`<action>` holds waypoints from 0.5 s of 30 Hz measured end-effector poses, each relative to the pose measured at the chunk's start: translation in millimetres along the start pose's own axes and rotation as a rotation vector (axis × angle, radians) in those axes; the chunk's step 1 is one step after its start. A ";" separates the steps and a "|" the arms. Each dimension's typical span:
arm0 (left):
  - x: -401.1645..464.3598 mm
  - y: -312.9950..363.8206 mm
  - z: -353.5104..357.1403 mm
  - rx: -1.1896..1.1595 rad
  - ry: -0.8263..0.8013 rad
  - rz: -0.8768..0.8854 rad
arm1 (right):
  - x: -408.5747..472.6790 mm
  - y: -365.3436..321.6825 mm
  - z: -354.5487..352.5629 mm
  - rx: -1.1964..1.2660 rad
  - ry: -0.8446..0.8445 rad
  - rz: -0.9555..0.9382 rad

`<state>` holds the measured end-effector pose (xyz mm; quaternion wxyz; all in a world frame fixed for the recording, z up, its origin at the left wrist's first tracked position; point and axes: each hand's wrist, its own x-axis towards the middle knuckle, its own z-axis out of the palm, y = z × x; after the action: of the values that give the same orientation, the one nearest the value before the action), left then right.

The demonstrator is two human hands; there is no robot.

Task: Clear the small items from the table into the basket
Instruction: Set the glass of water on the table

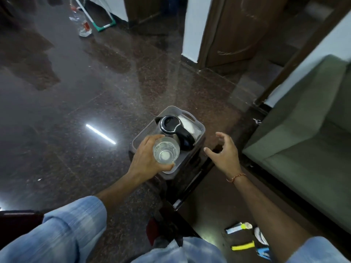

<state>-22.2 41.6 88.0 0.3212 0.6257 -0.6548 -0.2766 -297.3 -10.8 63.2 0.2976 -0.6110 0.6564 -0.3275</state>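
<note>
My left hand (144, 158) grips a clear drinking glass (166, 150) from the side and holds it upright over the near end of a grey plastic basket (199, 130). A steel electric kettle with a black lid and handle (173, 128) stands inside the basket, just beyond the glass. The basket sits on the far end of a dark wooden table (207, 204). My right hand (224, 152) hovers to the right of the basket with fingers spread and nothing in it.
Small items lie on the table near my right arm: a tube with a yellow cap (236, 227), a dark pouch with a yellow strip (243, 245) and something blue (263, 251). A green sofa (307, 130) stands at the right. A plastic bottle (85, 28) lies on the polished floor.
</note>
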 end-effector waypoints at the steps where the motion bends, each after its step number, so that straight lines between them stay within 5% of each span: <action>1: 1.8 2.5 4.7 -0.012 -0.011 0.022 | -5.2 -0.3 -7.3 -0.005 0.014 0.008; 15: 13.0 81.7 112.6 -0.071 -0.252 0.295 | -105.1 68.2 -124.5 0.056 0.339 0.235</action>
<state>-161.2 29.3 79.3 0.2960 0.4716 -0.7642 -0.3256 -429.1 104.9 83.8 0.2357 -0.4580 0.7545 -0.4067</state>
